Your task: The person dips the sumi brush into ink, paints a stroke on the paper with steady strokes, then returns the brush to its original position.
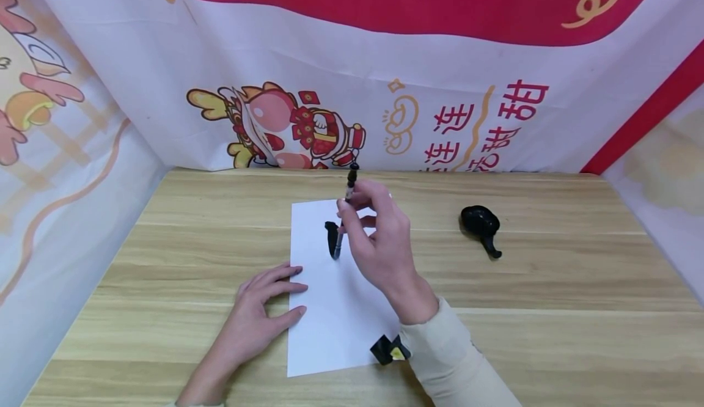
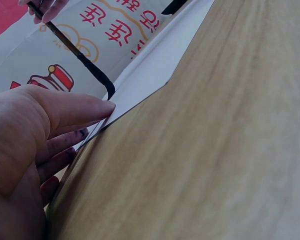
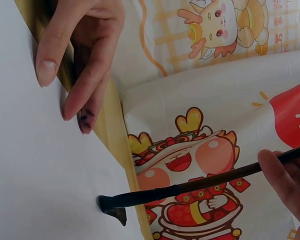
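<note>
My right hand pinches a thin dark ink brush between thumb and fingers and holds it nearly upright. Its black bristle tip meets the white paper at the lower end of a short, thick black ink stroke. On the paper's left edge lie the spread fingertips of my left hand, thumb included. Dark smudges mark some left fingertips in the left wrist view. The right hand hides the paper's upper right part in the head view.
A glossy black rounded object with a curved, handle-like end sits on the wooden table to the right. At the paper's lower right corner, beside the right sleeve, is a small black and yellow item. Printed cloth hangs behind.
</note>
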A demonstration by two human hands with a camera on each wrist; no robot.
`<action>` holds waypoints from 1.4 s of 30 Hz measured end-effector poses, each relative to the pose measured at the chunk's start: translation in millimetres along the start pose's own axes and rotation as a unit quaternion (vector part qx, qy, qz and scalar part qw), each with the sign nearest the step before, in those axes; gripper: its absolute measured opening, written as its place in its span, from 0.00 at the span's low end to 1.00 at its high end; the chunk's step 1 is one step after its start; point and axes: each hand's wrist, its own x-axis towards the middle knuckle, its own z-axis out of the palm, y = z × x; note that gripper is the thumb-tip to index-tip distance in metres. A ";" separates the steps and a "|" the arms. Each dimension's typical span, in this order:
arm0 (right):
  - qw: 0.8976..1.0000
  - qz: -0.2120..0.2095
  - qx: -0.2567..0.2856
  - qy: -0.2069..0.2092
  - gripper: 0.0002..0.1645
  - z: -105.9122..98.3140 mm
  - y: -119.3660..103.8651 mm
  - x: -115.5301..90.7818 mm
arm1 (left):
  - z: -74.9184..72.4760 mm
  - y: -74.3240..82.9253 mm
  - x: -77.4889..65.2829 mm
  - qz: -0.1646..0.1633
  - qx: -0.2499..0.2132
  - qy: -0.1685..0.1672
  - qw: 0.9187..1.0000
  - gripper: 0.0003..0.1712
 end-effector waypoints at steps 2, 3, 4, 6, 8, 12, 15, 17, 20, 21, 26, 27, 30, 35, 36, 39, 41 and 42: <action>1.000 -0.001 0.000 0.000 0.16 -0.2 -0.5 0.0 | 0.1 -0.1 -0.1 0.001 0.000 0.001 1.000 0.19; 1.000 0.000 -0.001 0.000 0.17 -0.2 -0.7 0.1 | 0.1 -0.2 -0.2 0.002 -0.001 0.001 1.000 0.19; 1.000 0.001 -0.001 0.000 0.17 -0.1 -0.7 0.1 | 0.2 -0.2 -0.2 0.003 -0.001 0.002 1.000 0.19; 1.000 0.004 0.001 0.001 0.17 -0.1 -1.2 0.2 | 0.1 -0.3 -0.3 0.005 -0.001 0.003 1.000 0.19; 1.000 0.006 0.002 0.001 0.17 -0.2 -1.5 0.1 | 0.2 -0.6 -0.5 0.007 -0.001 0.003 1.000 0.19; 1.000 0.009 0.003 0.002 0.17 -0.6 -1.8 0.0 | 0.5 -1.8 -0.9 0.014 0.001 0.006 1.000 0.19; 1.000 0.009 0.003 0.002 0.17 -0.8 -1.2 -0.4 | 1.0 -2.8 -1.3 0.018 0.001 0.007 1.000 0.19; 1.000 0.008 0.003 0.002 0.17 -0.9 -1.2 -0.5 | 1.3 -3.2 -1.5 0.020 0.001 0.007 1.000 0.19; 1.000 0.008 0.002 0.003 0.17 -1.1 -1.0 -0.5 | 1.5 -3.3 -1.7 0.020 0.000 0.007 1.000 0.19; 1.000 0.008 0.002 0.003 0.17 -1.3 -1.2 -0.5 | 1.6 -3.3 -1.7 0.019 0.000 0.007 1.000 0.19; 1.000 0.010 0.005 0.004 0.17 -2.2 -1.7 -0.6 | 1.6 -3.3 -1.5 0.017 0.000 0.007 1.000 0.19; 1.000 0.011 0.006 0.004 0.17 -2.3 -1.7 -0.7 | 1.6 -3.3 -1.5 0.017 0.000 0.007 1.000 0.19; 1.000 0.013 0.006 0.003 0.17 -2.8 -1.9 -0.7 | 1.7 -3.6 -1.4 0.018 -0.001 0.008 1.000 0.19; 1.000 0.013 0.005 0.003 0.17 -3.3 -1.7 -1.0 | 1.8 -4.1 -1.3 0.020 -0.002 0.009 1.000 0.19; 1.000 0.013 0.005 0.003 0.17 -3.4 -1.6 -1.2 | 1.9 -4.1 -1.3 0.020 -0.002 0.009 1.000 0.19; 1.000 0.013 0.005 0.003 0.17 -3.7 -1.5 -1.5 | 2.0 -4.3 -1.2 0.020 -0.001 0.010 1.000 0.19; 1.000 0.013 0.006 0.002 0.18 -4.0 -2.1 -1.5 | 2.0 -4.2 -1.0 0.021 -0.001 0.010 1.000 0.20; 1.000 0.013 0.006 0.002 0.18 -4.1 -2.2 -1.4 | 2.1 -4.3 -1.0 0.021 -0.002 0.010 1.000 0.20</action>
